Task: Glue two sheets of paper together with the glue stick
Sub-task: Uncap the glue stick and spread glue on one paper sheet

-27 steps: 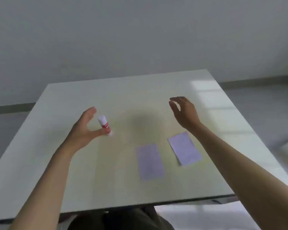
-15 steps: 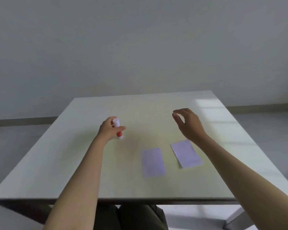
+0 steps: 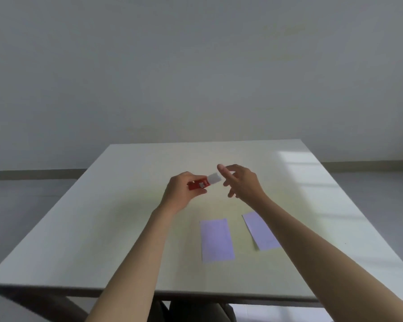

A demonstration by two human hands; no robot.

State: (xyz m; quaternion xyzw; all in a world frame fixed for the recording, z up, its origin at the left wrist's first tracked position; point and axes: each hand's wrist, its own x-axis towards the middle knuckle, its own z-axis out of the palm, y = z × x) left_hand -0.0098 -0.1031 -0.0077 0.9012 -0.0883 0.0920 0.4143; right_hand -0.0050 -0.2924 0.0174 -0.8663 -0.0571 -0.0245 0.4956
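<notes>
- Plain grey wall behind; pale worktop (image 3: 126,228) fills the lower half, w/ a bright window patch on its far right part.
- Left hand (image 3: 180,192) is raised above the worktop, fingers (image 3: 191,176) wrapped round the red body of the glue stick (image 3: 204,182), thumb underneath.
- Glue stick lies nearly level, white cap pointing right, toward the other hand.
- Right hand (image 3: 241,182) hovers just right of the cap, fingers spread & loosely curled, thumb tip just beside the cap; contact can't be told.
- Two lilac paper sheets lie flat, nearer the person than both sets of fingers: left sheet (image 3: 216,240) below the gap btwn the hands, right sheet (image 3: 260,231) angled, partly under the right forearm. Sheets are apart, not touching.
</notes>
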